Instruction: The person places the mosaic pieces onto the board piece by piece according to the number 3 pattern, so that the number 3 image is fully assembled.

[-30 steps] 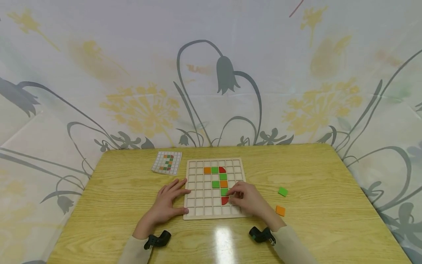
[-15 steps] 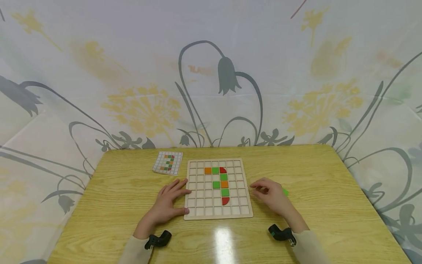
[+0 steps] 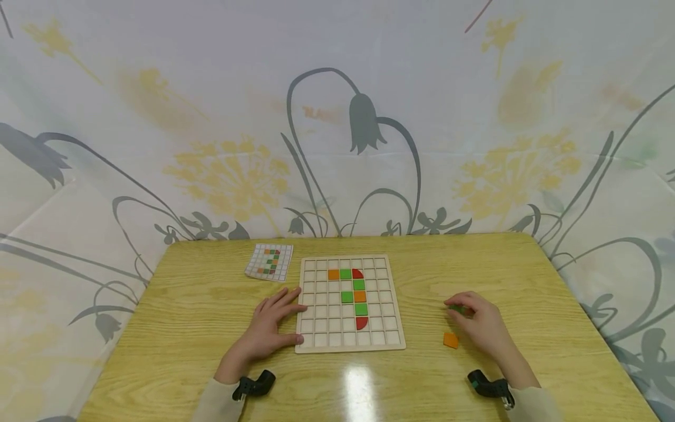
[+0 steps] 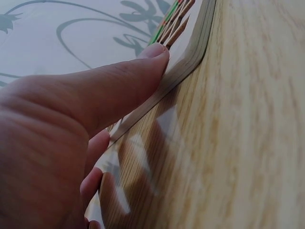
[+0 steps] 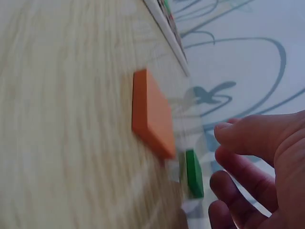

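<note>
A wooden grid board (image 3: pixel 387 309) lies mid-table with orange, green and rounded red tiles in some of its cells. My left hand (image 3: pixel 266 328) rests at the board's left edge, fingers spread; in the left wrist view its thumb (image 4: pixel 119 86) touches the rim. To the right of the board, my right hand (image 3: pixel 482 325) is over a loose green tile (image 5: pixel 194 174), which its fingers partly hide in the head view. The right wrist view shows a gap between those fingers and the tile. A loose orange tile (image 3: pixel 450 340) lies just nearer the body.
A small paper card (image 3: pixel 255 264) printed with a coloured grid pattern lies behind the board, to the left. The wooden table (image 3: pixel 327 387) ends at a flower-patterned cloth (image 3: pixel 327 146) at the back. A black wrist camera (image 3: pixel 255 385) is strapped on each wrist.
My right hand has left the red tile at the bottom of the pattern and moved right, off the board, to the loose green tile. The left hand stays in place.
</note>
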A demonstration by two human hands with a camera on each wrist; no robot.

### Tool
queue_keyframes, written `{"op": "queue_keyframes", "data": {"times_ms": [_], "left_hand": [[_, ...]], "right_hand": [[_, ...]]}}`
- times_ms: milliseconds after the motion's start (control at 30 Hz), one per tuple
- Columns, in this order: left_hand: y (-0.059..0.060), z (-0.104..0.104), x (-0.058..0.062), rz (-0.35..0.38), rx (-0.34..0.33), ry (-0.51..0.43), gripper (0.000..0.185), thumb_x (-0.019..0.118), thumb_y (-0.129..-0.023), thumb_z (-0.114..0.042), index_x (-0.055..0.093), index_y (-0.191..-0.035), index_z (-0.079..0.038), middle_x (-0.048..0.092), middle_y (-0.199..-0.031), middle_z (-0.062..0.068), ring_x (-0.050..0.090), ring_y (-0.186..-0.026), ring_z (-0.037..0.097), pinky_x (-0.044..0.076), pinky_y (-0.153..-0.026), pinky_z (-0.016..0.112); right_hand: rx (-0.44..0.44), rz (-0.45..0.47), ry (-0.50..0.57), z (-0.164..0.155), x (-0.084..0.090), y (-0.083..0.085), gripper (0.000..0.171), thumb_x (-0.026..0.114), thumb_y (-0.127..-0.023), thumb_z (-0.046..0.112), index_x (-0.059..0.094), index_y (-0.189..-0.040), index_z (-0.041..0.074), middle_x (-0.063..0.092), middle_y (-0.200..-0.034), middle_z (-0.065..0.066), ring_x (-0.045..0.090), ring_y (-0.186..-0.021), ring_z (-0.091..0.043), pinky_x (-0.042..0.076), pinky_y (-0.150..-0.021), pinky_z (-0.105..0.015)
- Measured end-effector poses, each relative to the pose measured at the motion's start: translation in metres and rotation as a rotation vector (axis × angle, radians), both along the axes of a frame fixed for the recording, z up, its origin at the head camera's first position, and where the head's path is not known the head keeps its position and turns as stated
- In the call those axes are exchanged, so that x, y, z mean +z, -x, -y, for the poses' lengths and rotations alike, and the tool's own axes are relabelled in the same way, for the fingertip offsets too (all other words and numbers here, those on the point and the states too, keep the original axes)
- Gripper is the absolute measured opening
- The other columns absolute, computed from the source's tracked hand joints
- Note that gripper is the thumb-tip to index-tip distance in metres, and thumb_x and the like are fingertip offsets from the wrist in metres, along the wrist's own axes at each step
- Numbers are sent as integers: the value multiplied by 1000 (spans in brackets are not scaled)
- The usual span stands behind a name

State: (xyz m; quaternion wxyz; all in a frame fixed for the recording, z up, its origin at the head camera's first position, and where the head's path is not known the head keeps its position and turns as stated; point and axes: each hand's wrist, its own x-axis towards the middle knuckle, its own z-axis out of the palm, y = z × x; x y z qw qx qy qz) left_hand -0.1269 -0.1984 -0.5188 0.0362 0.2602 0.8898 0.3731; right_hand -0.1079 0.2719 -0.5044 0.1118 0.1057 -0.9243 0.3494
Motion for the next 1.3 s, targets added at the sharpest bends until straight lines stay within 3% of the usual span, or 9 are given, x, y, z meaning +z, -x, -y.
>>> {"op": "queue_keyframes", "data": {"times_ms": [200,467,667,933,1167,1300], "left_hand": [[0,0,-1,-2,-1,-7,56,80,-83,-36,65,-132,-15,34,-159,10,19,-148,40,8,-107,70],[1,-2,0,14,-4,-4,57,81,-82,-37,65,-132,-15,33,-159,10,18,-148,40,7,-108,70],[2,-2,-1,17,-8,12,57,80,-82,-37,65,-132,-15,33,-159,10,18,-148,39,8,-109,69],[1,0,-2,0,0,9,57,80,-83,-39,65,-133,-16,33,-159,10,18,-148,40,8,-107,71],[1,2,-3,-3,-8,12,59,81,-81,-38,64,-133,-17,33,-160,10,18,-148,39,8,-107,70],[2,2,-4,18,-5,13,59,81,-81,-39,64,-133,-18,32,-160,8,17,-149,37,7,-108,69]], "right_hand": [[-29,22,-6,-19,1,-2,18,76,-87,5,75,-105,8,67,-110,-7,60,-101,-30,46,-81,-20],[46,93,0,-33,-1,2,22,76,-88,11,74,-110,7,65,-115,-12,59,-107,-36,45,-84,-33],[42,153,1,-37,-2,3,21,77,-89,16,76,-109,9,65,-117,-11,57,-111,-36,43,-89,-31],[41,113,-5,-34,-6,8,23,80,-85,15,76,-107,10,67,-111,-6,59,-106,-30,41,-88,-25],[48,116,-10,-30,-7,10,29,81,-83,19,75,-109,8,66,-106,-7,55,-104,-34,40,-88,-47],[40,125,-29,-28,-7,10,28,80,-83,18,75,-109,6,65,-104,-8,55,-101,-36,40,-86,-52]]}}
